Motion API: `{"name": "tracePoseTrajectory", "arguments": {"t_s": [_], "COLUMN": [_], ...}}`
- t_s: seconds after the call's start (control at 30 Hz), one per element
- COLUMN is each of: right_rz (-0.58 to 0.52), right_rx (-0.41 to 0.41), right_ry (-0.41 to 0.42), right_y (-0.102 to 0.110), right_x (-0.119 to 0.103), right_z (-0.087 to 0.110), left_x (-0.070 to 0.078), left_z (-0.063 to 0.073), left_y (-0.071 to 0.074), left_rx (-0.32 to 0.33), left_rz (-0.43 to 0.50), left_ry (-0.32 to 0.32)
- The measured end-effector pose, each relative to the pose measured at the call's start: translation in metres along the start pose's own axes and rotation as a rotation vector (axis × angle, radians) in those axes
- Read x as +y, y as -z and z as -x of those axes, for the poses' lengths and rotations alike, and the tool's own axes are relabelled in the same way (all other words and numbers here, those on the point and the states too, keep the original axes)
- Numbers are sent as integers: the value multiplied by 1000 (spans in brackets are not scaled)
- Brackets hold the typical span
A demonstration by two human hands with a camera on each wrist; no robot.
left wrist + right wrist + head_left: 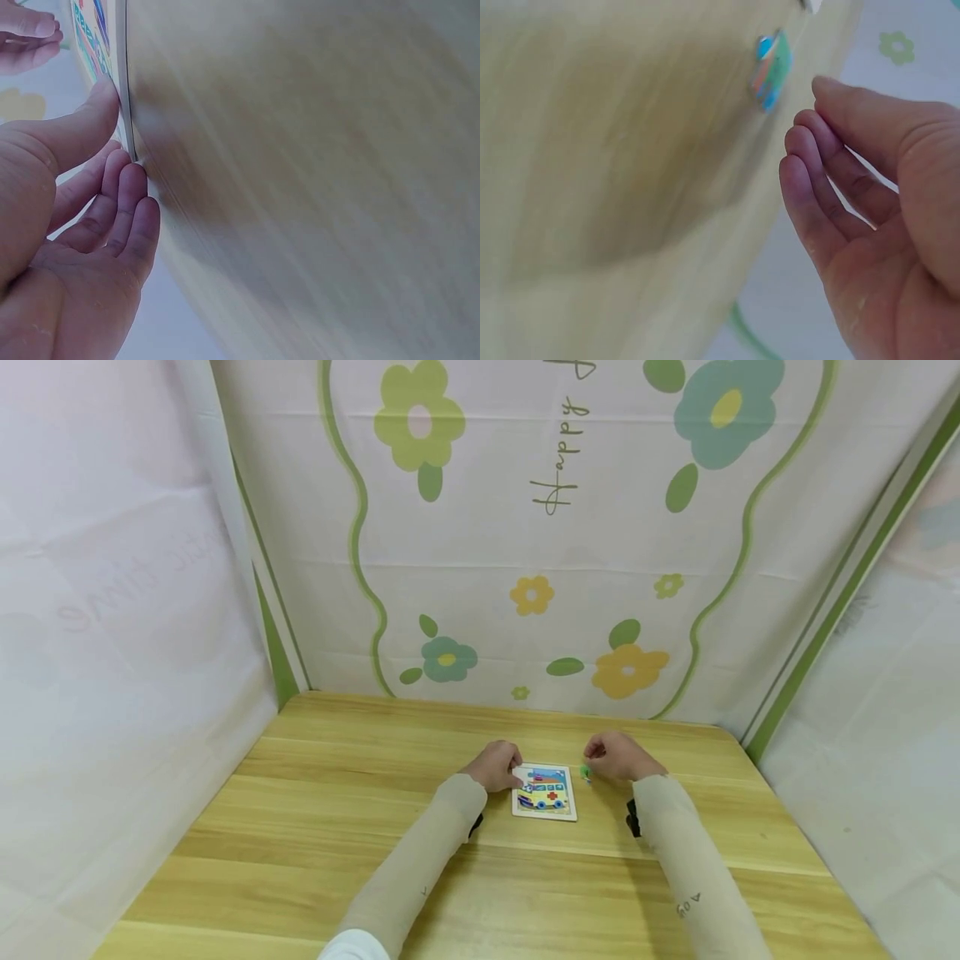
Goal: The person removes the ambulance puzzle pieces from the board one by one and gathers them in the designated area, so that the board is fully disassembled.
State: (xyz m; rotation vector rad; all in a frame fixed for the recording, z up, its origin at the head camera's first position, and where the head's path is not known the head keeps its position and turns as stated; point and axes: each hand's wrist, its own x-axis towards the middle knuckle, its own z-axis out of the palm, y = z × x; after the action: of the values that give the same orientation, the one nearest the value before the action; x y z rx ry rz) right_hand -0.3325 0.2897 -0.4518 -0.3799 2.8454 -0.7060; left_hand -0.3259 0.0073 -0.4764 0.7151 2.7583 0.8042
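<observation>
Tabletop (322, 827): pale wood grain, carries all the work. Picture board (546, 793): flat on the tabletop between the two hands, white-rimmed, printed in yellow, blue and red. Left hand (493, 767): at the board's left edge, thumb over the rim and fingers bent against its side; I read it as a light pinch to steady it. Right hand (621, 757): beyond the board's right side, fingers loosely bent, thumb apart from the fingertips, nothing between them. Loose piece (777, 71): green, blue and orange, on the tabletop near the right fingertips, apart from the board; too blurred to say whether one piece or several.

Progress, judged: picture looks mostly filled, hence late stage. Remaining: loose piece, not yet set in. Pale patch at the board's upper left may be its gap; unconfirmed.
</observation>
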Motion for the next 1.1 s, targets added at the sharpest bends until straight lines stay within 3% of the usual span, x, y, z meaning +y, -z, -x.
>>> {"name": "tracePoseTrajectory", "arguments": {"t_s": [0.33, 0.63, 1.1], "right_rz": [49, 77, 166], "right_rx": [-90, -155, -187], "right_ry": [127, 179, 155], "right_y": [-8, -23, -28], "right_x": [-34, -49, -64], "right_z": [-11, -24, -25], "left_x": [1, -2, 3], "left_z": [2, -2, 0], "left_y": [1, 0, 3], "left_rx": [4, -1, 7], "left_rz": [-6, -23, -28], "left_ry": [-5, 11, 3]}}
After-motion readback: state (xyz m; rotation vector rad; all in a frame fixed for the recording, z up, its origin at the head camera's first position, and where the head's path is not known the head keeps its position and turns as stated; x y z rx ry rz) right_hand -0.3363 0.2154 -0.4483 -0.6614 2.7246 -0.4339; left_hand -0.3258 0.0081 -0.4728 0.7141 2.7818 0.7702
